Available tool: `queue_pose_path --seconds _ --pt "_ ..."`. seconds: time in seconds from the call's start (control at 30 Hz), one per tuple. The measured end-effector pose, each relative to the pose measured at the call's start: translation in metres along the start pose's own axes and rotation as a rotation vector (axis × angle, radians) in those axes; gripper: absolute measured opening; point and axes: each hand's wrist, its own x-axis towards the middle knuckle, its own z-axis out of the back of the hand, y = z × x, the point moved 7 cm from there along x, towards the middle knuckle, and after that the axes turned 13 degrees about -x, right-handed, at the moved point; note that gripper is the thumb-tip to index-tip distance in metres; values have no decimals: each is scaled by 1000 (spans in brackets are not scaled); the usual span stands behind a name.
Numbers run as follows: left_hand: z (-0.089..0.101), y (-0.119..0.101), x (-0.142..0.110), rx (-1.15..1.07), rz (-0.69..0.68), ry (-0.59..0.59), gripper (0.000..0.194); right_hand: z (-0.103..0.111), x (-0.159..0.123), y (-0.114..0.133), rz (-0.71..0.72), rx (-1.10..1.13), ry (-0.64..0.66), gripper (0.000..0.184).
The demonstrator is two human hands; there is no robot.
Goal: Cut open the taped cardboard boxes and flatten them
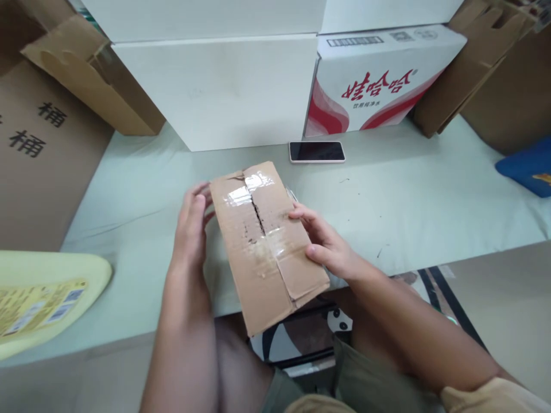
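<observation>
A taped cardboard box [253, 275] is held at a slant over the table's front edge, its long side running from far left to near right. Clear tape crosses the seam on its upper face, and dark, torn marks show along the slit. At the box's left edge my left hand [193, 221] curls its fingers against the side; some fingertips are hidden. My right hand [325, 238] grips the right edge, with thumb and a finger on the upper face. A thin shiny sliver [292, 195] shows beyond the right fingers, too small to name.
On the pale green table cover [365, 212] a phone [317, 152] lies behind the box. White cartons [215, 92] and a red-and-white carton [370, 86] stand at the back. Brown cardboard boxes [38, 172], a yellow container [51, 298] and a blue object [527, 166] flank the sides.
</observation>
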Motion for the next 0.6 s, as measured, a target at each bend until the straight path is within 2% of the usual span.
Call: queue_pose_path --seconds 0.07,0.13,0.2,0.33,0.6 --pt "-7 -9 0 -169 -120 21 67 -5 -1 3 11 -2 25 57" --pt "-22 -13 -3 -193 -143 127 63 -7 -1 5 21 -5 18 55" --pt "-32 -14 -7 -214 -130 178 56 -8 -1 5 18 -11 0 54" --pt "-33 -12 -10 -256 -79 157 47 -8 0 7 14 -34 -20 52" --pt "-30 -10 -10 -272 -78 108 43 -10 -1 9 50 -58 -42 49"
